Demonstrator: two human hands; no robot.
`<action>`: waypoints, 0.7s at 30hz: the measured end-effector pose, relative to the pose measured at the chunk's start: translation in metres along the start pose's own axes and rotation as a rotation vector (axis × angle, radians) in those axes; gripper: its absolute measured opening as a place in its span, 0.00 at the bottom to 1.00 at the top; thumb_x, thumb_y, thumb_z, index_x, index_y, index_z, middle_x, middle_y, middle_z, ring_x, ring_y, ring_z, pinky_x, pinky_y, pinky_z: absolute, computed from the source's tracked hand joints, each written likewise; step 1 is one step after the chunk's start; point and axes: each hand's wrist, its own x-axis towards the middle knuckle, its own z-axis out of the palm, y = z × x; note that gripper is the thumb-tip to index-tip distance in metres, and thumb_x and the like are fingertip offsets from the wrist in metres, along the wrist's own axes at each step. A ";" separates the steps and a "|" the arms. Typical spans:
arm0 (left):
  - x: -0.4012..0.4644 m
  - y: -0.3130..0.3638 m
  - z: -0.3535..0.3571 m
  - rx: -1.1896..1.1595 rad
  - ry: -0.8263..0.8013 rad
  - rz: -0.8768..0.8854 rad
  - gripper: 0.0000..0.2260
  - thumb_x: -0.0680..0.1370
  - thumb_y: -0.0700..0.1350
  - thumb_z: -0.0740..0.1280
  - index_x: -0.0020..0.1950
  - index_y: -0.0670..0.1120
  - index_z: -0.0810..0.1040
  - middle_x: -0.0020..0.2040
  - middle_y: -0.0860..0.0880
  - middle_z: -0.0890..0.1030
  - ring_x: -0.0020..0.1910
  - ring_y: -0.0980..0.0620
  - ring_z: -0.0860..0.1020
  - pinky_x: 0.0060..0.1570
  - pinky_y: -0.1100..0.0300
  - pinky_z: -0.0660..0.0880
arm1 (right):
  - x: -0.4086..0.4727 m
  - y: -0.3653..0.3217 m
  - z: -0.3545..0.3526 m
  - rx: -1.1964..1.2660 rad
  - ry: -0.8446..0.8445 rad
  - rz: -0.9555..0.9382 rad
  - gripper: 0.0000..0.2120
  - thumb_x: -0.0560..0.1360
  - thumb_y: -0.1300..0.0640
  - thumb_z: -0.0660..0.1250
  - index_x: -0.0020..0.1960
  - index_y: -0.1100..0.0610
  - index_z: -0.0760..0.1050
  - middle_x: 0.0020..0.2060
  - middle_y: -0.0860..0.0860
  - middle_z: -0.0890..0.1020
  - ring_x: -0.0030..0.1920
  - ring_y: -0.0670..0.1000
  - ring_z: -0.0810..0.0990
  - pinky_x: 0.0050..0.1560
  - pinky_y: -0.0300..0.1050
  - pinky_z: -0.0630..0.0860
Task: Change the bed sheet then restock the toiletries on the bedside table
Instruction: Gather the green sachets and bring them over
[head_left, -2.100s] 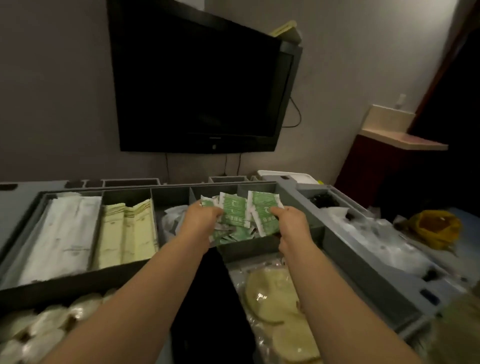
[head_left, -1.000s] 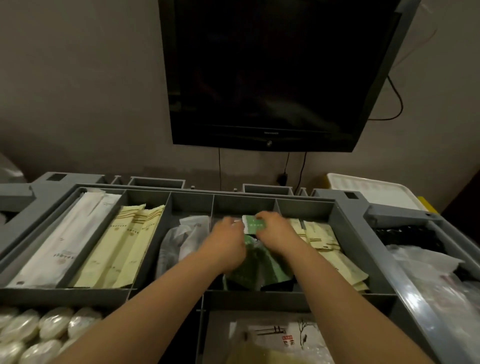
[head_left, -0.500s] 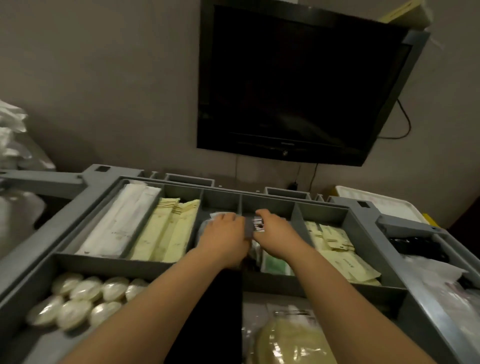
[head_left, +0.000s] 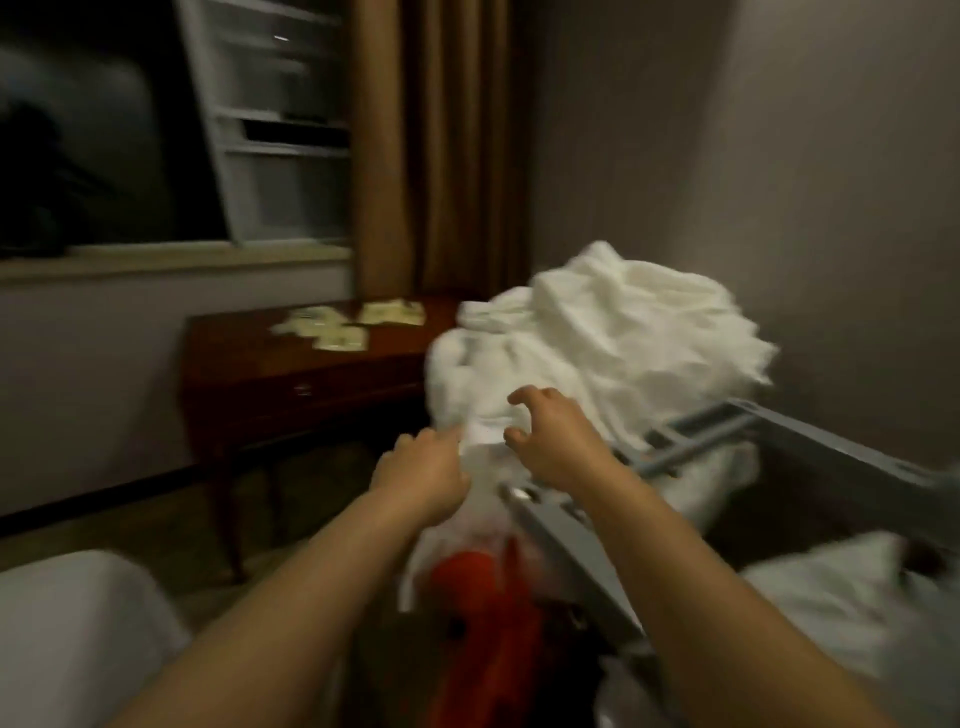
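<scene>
The view is blurred by motion. My left hand (head_left: 423, 470) and my right hand (head_left: 553, 439) are held out side by side above the end of the grey cart (head_left: 810, 441). A small white packet (head_left: 483, 434) shows between them. My left fingertips are at its edge, but the blur hides whether they pinch it. My right hand arches beside it with its fingers spread. Behind the hands, a crumpled heap of white bed sheets (head_left: 613, 332) sits on the cart. The dark wooden bedside table (head_left: 311, 379) stands to the left with several pale toiletry packets (head_left: 337, 325) on top.
A white bed corner (head_left: 67, 634) fills the lower left. A red object in a clear bag (head_left: 480, 592) hangs at the cart's end below my arms. A window (head_left: 156, 130) and a brown curtain (head_left: 431, 145) are behind the table.
The view has swung left, away from the cart's compartment tray and the television, to the bedside table and sheet heap. Both hands have left the tray and are now held out over the cart's end.
</scene>
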 end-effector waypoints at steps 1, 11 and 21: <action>0.002 -0.039 -0.007 -0.011 -0.013 -0.076 0.22 0.80 0.51 0.58 0.73 0.48 0.61 0.67 0.45 0.69 0.64 0.44 0.70 0.61 0.48 0.71 | 0.021 -0.028 0.019 0.009 -0.044 -0.056 0.20 0.79 0.52 0.60 0.70 0.52 0.64 0.67 0.53 0.68 0.64 0.56 0.69 0.62 0.51 0.70; 0.113 -0.226 -0.041 0.019 0.052 -0.316 0.19 0.80 0.48 0.58 0.71 0.48 0.66 0.69 0.46 0.66 0.68 0.46 0.64 0.65 0.50 0.67 | 0.170 -0.119 0.183 -0.074 -0.352 -0.190 0.19 0.78 0.50 0.60 0.68 0.51 0.66 0.64 0.52 0.69 0.64 0.56 0.68 0.62 0.52 0.69; 0.270 -0.366 -0.015 -0.002 -0.103 -0.450 0.23 0.79 0.48 0.60 0.74 0.49 0.61 0.71 0.48 0.65 0.70 0.47 0.63 0.68 0.51 0.64 | 0.419 -0.202 0.224 -0.084 -0.329 -0.293 0.21 0.79 0.50 0.58 0.71 0.50 0.63 0.66 0.52 0.70 0.67 0.56 0.66 0.67 0.56 0.63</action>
